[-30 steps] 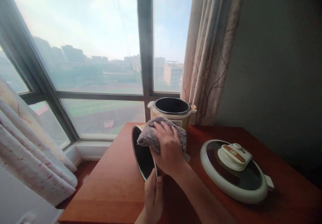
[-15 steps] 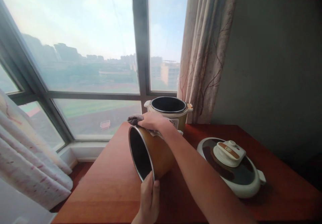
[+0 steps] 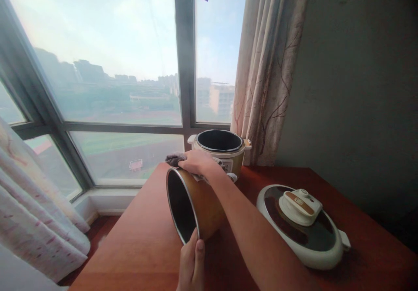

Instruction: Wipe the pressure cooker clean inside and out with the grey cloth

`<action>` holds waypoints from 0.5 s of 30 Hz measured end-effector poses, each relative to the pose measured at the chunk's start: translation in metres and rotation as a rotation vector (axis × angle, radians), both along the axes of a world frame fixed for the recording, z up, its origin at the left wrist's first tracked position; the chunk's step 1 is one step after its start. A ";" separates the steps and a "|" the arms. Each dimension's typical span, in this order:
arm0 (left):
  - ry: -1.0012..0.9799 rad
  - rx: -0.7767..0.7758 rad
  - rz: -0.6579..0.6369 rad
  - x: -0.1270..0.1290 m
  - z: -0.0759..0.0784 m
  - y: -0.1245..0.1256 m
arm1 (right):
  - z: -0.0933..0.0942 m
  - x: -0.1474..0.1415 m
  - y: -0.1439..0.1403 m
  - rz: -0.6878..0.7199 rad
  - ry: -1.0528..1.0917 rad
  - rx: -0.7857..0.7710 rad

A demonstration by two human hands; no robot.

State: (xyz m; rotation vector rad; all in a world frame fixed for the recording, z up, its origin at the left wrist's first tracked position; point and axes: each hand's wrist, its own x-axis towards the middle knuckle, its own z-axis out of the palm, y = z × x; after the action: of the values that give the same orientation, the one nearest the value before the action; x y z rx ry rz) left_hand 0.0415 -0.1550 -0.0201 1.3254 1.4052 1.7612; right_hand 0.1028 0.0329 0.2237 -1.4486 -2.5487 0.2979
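Red-brown table (image 3: 137,238) by the window: the left hand (image 3: 191,265) grips the near rim of the tipped inner pot (image 3: 196,199). The right hand (image 3: 196,162), arm stretched far, presses a gray cloth (image 3: 174,158) on top.

One head-worn camera looks forward and slightly down over a red-brown table (image 3: 137,238) toward a window (image 3: 107,64) filling the upper left of the frame. The person's forearms enter from the bottom edge, close to the lens. No second view.
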 end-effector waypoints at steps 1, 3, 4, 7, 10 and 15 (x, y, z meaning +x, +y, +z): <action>-0.015 -0.014 0.006 0.002 0.002 -0.001 | 0.000 0.000 -0.001 -0.006 0.002 0.003; -0.043 -0.041 0.024 0.007 0.009 -0.002 | 0.000 0.001 -0.003 -0.017 0.007 0.010; -0.054 -0.053 0.025 0.008 0.014 -0.003 | 0.000 0.001 -0.004 -0.022 0.010 0.015; -0.085 -0.084 0.018 0.011 0.028 -0.005 | 0.000 0.001 -0.008 -0.039 0.025 0.033; -0.106 -0.091 0.012 0.012 0.035 -0.008 | 0.000 0.002 -0.016 -0.058 0.047 0.061; -0.110 -0.116 0.069 0.012 0.029 -0.009 | -0.003 0.009 -0.038 -0.095 0.180 0.170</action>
State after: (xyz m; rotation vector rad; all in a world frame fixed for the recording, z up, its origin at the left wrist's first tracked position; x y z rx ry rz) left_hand 0.0534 -0.1642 0.0086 1.1152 1.4839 1.7405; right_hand 0.1120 -0.0053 0.2204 -1.4068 -2.2952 0.1829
